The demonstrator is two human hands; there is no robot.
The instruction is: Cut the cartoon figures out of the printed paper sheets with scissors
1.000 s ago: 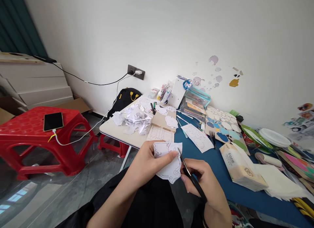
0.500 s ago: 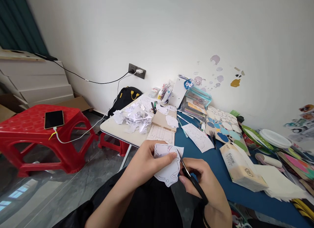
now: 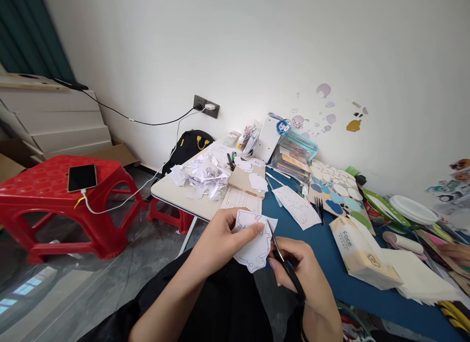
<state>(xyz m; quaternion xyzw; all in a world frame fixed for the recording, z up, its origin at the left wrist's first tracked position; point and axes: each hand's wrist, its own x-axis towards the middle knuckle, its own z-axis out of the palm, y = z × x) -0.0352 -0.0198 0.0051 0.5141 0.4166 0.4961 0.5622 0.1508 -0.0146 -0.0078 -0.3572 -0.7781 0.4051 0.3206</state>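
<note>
Between the thumb and fingers of my left hand (image 3: 227, 239) is a piece of white paper (image 3: 253, 256) with a line drawing, its lower edge cut along a curly outline. My right hand (image 3: 301, 263) grips a pair of black-handled scissors (image 3: 288, 271). The blades reach up to the paper's right edge, near my left thumb tip. Ahead of my hands, a printed form (image 3: 240, 200) and paper cutouts (image 3: 258, 182) lie on the table. Another drawn sheet (image 3: 297, 207) rests on the blue surface to the right.
White paper scraps (image 3: 205, 178) are heaped on the table's left part. A tissue pack (image 3: 362, 254) lies right of my hands, beside tweezers (image 3: 319, 210). A red stool (image 3: 110, 185) bearing a phone (image 3: 82, 178) stands left. Another person's hand (image 3: 457, 254) shows at the far right.
The paper has turned slightly and risen a little to the right in my left hand. The scissors have shifted slightly with it. Another person's hand has appeared at the right edge.
</note>
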